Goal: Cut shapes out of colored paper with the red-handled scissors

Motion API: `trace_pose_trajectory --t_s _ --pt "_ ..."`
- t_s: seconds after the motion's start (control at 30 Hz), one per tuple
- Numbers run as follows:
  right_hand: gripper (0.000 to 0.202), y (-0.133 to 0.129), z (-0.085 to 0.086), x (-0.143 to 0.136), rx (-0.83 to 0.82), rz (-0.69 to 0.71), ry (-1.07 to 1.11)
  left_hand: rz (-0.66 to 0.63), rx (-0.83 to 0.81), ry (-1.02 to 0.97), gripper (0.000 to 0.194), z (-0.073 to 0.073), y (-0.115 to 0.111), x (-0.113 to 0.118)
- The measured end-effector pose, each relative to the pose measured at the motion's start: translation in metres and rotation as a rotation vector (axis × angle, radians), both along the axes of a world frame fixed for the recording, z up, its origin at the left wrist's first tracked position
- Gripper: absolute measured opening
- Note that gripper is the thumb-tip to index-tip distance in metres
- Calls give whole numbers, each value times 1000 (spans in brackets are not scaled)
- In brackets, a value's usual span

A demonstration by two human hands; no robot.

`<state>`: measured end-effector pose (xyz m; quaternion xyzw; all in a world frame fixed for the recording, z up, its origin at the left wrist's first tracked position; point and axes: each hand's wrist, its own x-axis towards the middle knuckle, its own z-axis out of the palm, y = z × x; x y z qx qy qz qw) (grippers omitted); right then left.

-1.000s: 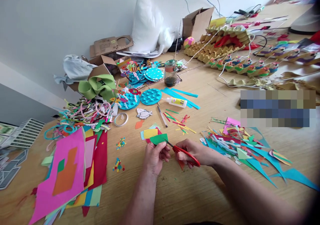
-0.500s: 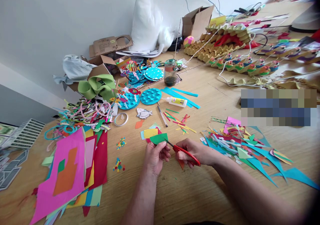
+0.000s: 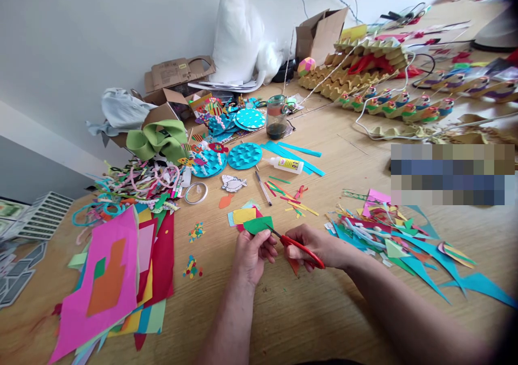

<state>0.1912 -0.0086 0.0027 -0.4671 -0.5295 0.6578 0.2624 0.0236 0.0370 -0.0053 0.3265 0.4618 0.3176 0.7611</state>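
Observation:
Between the thumb and fingers of my left hand (image 3: 253,254) is a small green piece of paper (image 3: 258,224). My right hand (image 3: 309,244) grips red-handled scissors (image 3: 303,251), whose dark blades reach the paper's right end. Just beyond the green piece lie a yellow paper piece (image 3: 244,216) and light blue and crimson ones, partly covered. An orange scrap (image 3: 294,267) shows below my right hand. Farther off rest a paper fish drawing (image 3: 233,183), an orange fish cutout (image 3: 225,201) and a pen (image 3: 264,188).
Stacked coloured sheets (image 3: 99,284) lie at the left, beside small confetti piles (image 3: 192,267). A glue bottle (image 3: 287,164), thin paper strips (image 3: 299,200) and blue scalloped discs (image 3: 245,156) are ahead. Paper offcuts (image 3: 388,235) spread at the right. Egg cartons (image 3: 364,62) and a glass jug (image 3: 277,117) stand farther back.
Hardly anything differs. The green paper has tilted very slightly in my left hand; the scissors stay at its right end.

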Motion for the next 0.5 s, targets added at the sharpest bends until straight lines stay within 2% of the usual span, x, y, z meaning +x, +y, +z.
trace_pose_trajectory --t_s 0.5 --pt "60 0 0 0 7 9 -5 26 -3 -36 26 -2 0 -1"
